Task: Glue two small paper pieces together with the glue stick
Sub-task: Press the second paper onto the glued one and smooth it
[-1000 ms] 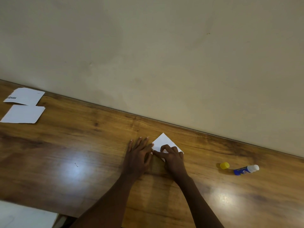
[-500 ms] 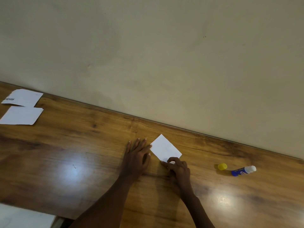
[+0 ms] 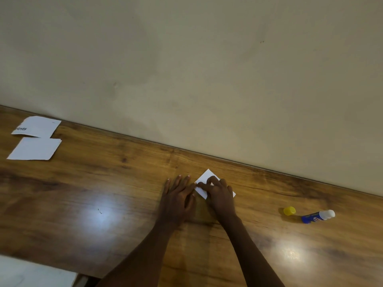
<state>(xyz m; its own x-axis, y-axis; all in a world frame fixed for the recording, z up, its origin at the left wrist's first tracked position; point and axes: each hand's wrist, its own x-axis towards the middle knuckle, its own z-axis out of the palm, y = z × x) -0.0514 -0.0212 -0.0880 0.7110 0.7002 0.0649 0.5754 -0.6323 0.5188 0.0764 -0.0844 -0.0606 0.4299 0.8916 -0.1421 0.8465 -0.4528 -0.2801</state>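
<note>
A small white paper piece [image 3: 207, 176] lies turned like a diamond on the wooden table [image 3: 107, 183], near the wall. My right hand [image 3: 220, 193] rests on top of it, bent fingers pressing down and covering most of it. My left hand [image 3: 177, 196] lies flat on the table just left of the paper, its fingertips at the paper's left corner. Whether a second piece lies beneath cannot be seen. The blue glue stick [image 3: 317, 216] lies uncapped on its side to the right, its yellow cap [image 3: 289, 210] beside it.
Two larger white paper pieces lie at the far left, one with printed letters [image 3: 37, 126] and a blank one [image 3: 35, 149] in front of it. A beige wall [image 3: 207, 79] runs along the table's far edge. A white surface [image 3: 31, 272] shows beyond the table's near left corner.
My right hand slid off the paper toward me half a second ago and has come back on top of it. My left hand has stayed flat beside the paper.
</note>
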